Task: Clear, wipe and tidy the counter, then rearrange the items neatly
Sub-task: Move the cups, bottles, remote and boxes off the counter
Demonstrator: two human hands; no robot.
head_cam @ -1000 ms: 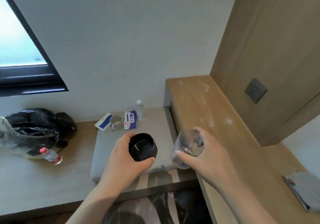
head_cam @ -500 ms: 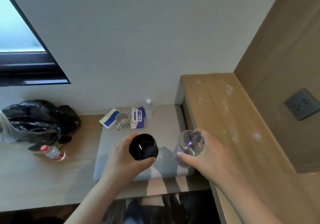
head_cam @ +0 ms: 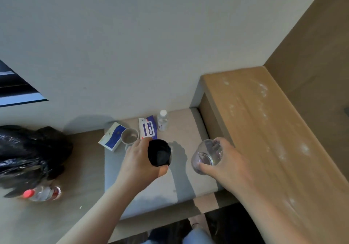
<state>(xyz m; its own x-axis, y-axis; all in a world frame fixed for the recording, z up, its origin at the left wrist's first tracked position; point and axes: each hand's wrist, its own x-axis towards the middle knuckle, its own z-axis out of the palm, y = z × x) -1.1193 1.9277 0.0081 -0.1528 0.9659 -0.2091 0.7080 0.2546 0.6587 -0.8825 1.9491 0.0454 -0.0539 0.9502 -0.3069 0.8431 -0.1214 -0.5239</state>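
My left hand (head_cam: 140, 165) grips a black cup (head_cam: 159, 152) from the side, held over the grey cushion (head_cam: 181, 185) of the low bench. My right hand (head_cam: 224, 166) grips a clear glass (head_cam: 207, 154) a little to the right, near the cushion's right edge. At the back of the cushion stand a grey mug (head_cam: 129, 136), a blue and white box (head_cam: 112, 139), a wet-wipes pack (head_cam: 148, 128) and a small clear bottle (head_cam: 162, 120). To the right runs the raised wooden counter (head_cam: 264, 140), smeared with white dust.
A black plastic bag (head_cam: 28, 155) lies on the low wooden ledge at the left, and a red-capped bottle (head_cam: 42, 193) lies on its side in front of it. A dark window frame (head_cam: 17, 92) sits at the left. A wooden wall panel (head_cam: 311, 55) rises behind the counter.
Both hands have carried the black cup and the glass forward over the cushion, towards the items at its back. The view has swung left and closer.
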